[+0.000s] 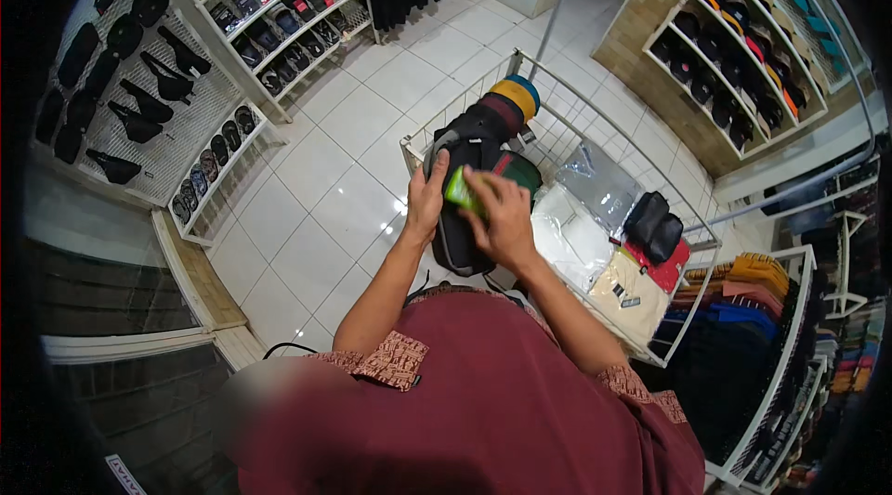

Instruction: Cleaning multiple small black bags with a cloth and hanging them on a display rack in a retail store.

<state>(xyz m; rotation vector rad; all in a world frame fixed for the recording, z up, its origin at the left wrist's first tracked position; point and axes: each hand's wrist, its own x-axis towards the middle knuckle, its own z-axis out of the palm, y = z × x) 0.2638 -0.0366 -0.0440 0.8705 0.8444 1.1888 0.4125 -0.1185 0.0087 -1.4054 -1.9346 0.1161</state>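
Observation:
In front of my body is a black bag with grey edging [456, 255], held up against the near corner of a white wire display bin [411, 147]. My left hand [425, 206] grips the bag's left side, thumb lying over its edge. Between the fingers and thumb of my right hand [507, 220] is a small bright green item [461, 190], pressed close to the bag's face; motion blur hides whether it is a cloth or a sponge. Just beyond my right hand sits a dark green item with a red strip [517, 173].
Stacked yellow, maroon and black items, probably hats [517, 99], line the bin's far side. Plastic-wrapped clothes [599, 178], a cream garment [631, 296] and a black pouch [654, 227] lie to the right. A clothes rack [787, 349] stands close by; sandal shelves [223, 154] are left.

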